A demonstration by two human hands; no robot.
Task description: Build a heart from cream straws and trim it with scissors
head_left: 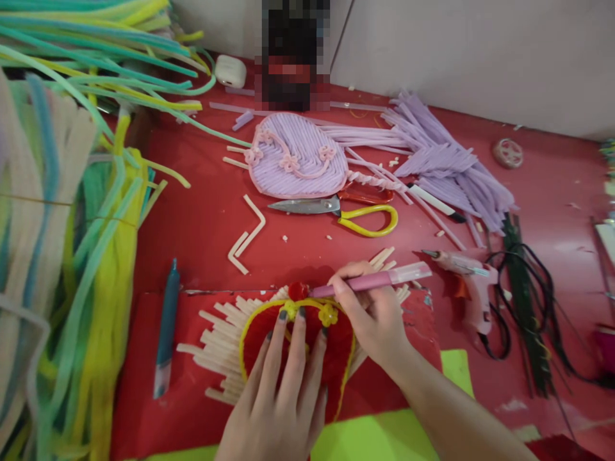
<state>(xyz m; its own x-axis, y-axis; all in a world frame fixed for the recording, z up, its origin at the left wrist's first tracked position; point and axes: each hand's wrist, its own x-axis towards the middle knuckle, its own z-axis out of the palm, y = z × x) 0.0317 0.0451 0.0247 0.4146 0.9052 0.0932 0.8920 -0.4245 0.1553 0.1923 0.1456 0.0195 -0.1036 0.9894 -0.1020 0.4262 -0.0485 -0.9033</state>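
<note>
My left hand [283, 378] lies flat with fingers stretched over a red fan-shaped piece [336, 358] edged in yellow, with small yellow flowers [328, 315] near its top. Beneath that piece, a layer of cream pipe-cleaner strips [223, 349] sticks out on both sides. My right hand [372, 314] grips a pink pen [375, 282], its tip by the piece's top edge, next to a red knob [298, 291]. Whether the tip touches the strips I cannot tell. All of it rests on a red board [139, 416].
Scissors [331, 208] and a lilac fan [298, 153] lie behind. Lilac stems [451, 166], a glue gun [464, 275] and its black cable are on the right. A blue pen [167, 333] and bundled coloured stems [100, 288] lie left. A white case [230, 70] sits at the back.
</note>
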